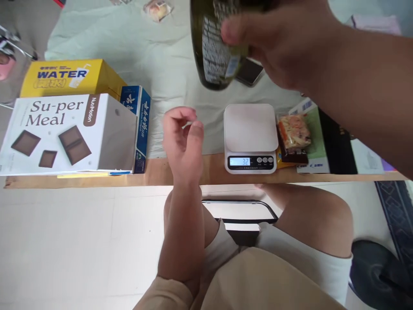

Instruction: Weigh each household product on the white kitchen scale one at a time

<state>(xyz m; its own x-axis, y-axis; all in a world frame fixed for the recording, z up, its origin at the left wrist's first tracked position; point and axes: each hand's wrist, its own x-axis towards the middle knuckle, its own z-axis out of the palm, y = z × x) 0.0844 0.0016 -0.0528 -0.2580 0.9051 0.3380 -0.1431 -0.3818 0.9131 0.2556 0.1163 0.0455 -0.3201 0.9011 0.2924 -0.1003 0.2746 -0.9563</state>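
Observation:
My right hand (274, 38) is wrapped around a dark green bottle (213, 47) with a printed label and barcode. The bottle is held up above the table, its top cut off by the frame edge. My left hand (185, 137) is over the table's front edge, fingers loosely curled and thumb near them, with nothing visible inside. Between the hands and nearer to me sits a white kitchen scale (251, 127); its lit display seems to read 32 and its platform bears nothing. A dark phone (250, 73) lies behind the scale, partly covered by the bottle and my right hand.
At left stand a white Su-per Meal box (64, 129), a yellow WATER box (64, 77) and a blue box (141, 129). Right of the scale, a wrapped snack (294, 131) rests on flat packages. Another wrapped item (157, 9) lies at the back on the pale green cloth (174, 56).

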